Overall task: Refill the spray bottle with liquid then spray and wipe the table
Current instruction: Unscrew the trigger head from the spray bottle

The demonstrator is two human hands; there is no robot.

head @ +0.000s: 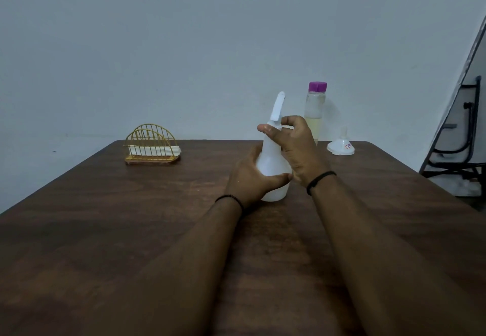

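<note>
A white spray bottle (272, 162) stands upright on the dark wooden table (131, 217), near its middle. My left hand (249, 177) wraps around the bottle's round lower body. My right hand (292, 143) grips the neck just under the white spray head (278, 106), which points up. Behind the bottle stands a clear bottle (315, 112) with a purple cap, holding pale yellowish liquid in its lower half. A small white funnel (340, 144) rests wide end down to the right of it.
A gold wire napkin holder (151, 145) with white napkins sits at the far left of the table. A dark metal frame (457, 138) leans against the wall off the table's right edge. A plain wall lies behind.
</note>
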